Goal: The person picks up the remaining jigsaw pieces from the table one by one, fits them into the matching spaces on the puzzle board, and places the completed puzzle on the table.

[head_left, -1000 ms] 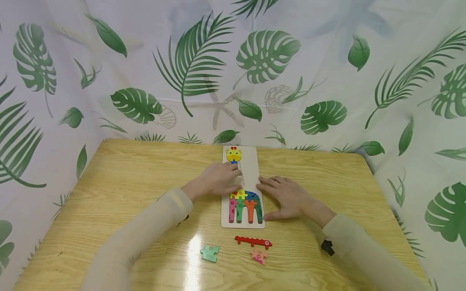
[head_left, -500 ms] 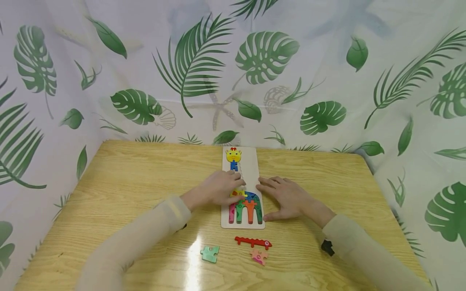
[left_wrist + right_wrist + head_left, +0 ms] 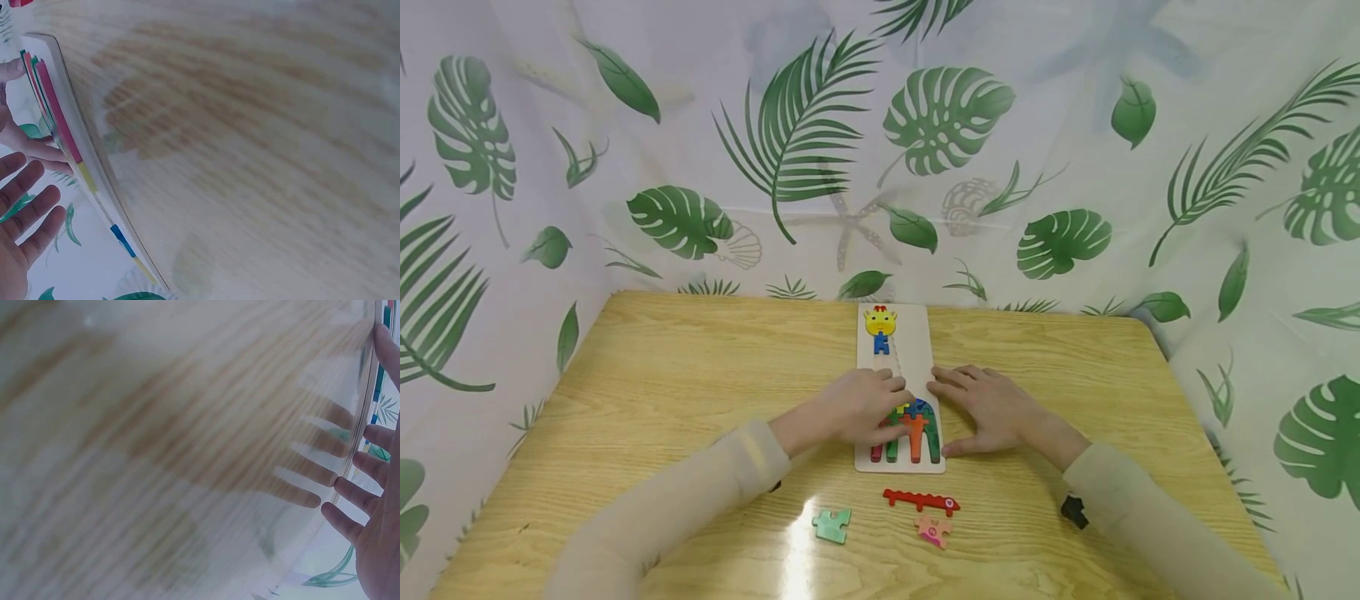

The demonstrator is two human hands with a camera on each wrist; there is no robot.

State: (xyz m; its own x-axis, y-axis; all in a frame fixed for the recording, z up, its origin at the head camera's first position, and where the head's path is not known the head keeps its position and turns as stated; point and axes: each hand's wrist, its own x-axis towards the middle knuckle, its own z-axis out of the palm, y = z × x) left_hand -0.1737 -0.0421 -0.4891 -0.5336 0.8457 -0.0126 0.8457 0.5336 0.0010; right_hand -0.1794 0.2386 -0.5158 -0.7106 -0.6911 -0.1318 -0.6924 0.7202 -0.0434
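Note:
A white puzzle board [image 3: 913,333] lies on the table with a giraffe shape partly filled with pieces. At its top sit the yellow giraffe head [image 3: 880,321] and a blue neck piece [image 3: 881,343]; a bare recess shows below them. My left hand [image 3: 863,406] is over the lower body pieces, hiding some, its fingers extended and nothing seen in them. In the left wrist view, that hand [image 3: 28,219] appears apart from the board. My right hand [image 3: 992,410] has its fingers spread, with fingertips at the board's right edge. The orange leg piece [image 3: 916,437] stays visible between the hands.
In front of the board lie a red strip piece [image 3: 921,501], a pink-orange puzzle piece [image 3: 933,530] and a green puzzle piece [image 3: 832,526]. The wooden table [image 3: 700,358] meets a leaf-print cloth [image 3: 955,200] at the back and sides.
My left hand has slid down the board, from the giraffe's neck to its body, uncovering the blue neck piece. The right hand has kept its place at the edge.

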